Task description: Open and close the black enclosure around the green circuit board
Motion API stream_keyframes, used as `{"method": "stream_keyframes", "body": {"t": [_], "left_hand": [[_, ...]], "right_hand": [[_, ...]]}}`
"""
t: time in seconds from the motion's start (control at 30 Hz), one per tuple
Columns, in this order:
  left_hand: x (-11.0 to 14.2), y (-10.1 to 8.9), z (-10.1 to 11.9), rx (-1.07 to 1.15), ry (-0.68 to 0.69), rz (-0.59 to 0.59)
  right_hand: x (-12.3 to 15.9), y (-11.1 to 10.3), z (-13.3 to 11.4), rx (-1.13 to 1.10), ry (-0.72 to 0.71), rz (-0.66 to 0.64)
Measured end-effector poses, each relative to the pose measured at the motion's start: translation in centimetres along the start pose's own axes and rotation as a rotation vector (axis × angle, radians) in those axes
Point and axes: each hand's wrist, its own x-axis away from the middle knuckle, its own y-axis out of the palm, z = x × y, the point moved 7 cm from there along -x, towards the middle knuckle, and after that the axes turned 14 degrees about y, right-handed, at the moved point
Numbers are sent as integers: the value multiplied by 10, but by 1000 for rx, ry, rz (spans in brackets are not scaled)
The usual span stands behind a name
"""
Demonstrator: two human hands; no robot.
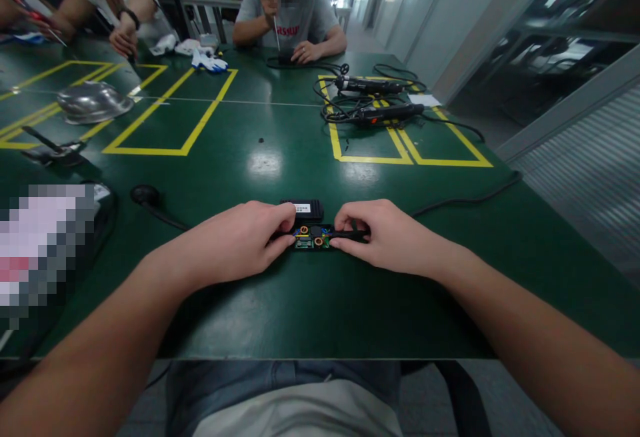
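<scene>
An opened black power adapter with a green circuit board [313,240] lies flat on the table in front of me. Copper-coloured ring coils and blue and yellow wires show on it. My left hand [265,234] is closed in a pinch at its left end. At the other end, my right hand [367,234] has its thumb and fingers closed around the black cable [356,234] where it meets the board. Just behind lies the black cover [311,209] with a white label. Fingers hide both ends of the board.
A black plug [145,194] with its cord rests to the left. Electric screwdrivers [387,113] and coiled cords lie at the back right. A metal bowl [94,100] and white gloves [207,59] are farther left. Co-workers [293,14] sit across the green table [310,317].
</scene>
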Motion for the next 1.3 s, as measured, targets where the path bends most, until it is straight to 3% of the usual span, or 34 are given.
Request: {"method": "stream_keyframes", "body": {"t": [0.23, 0.67, 0.9, 1.0, 1.17, 1.3], "left_hand": [[3, -12, -1, 71, 21, 82], [1, -5, -7, 82, 17, 13], [1, -6, -12, 36, -34, -11], [-1, -10, -7, -23, 27, 62], [-7, -13, -1, -112, 170, 336], [-15, 2, -12, -122, 150, 267]], "right_hand": [[3, -7, -7, -80, -59, 2], [1, -2, 2, -67, 5, -59], [-1, -8, 4, -93, -63, 16], [-1, -5, 5, -80, -70, -3], [-1, -3, 3, -40, -95, 14], [0, -3, 3, -63, -77, 8]]}}
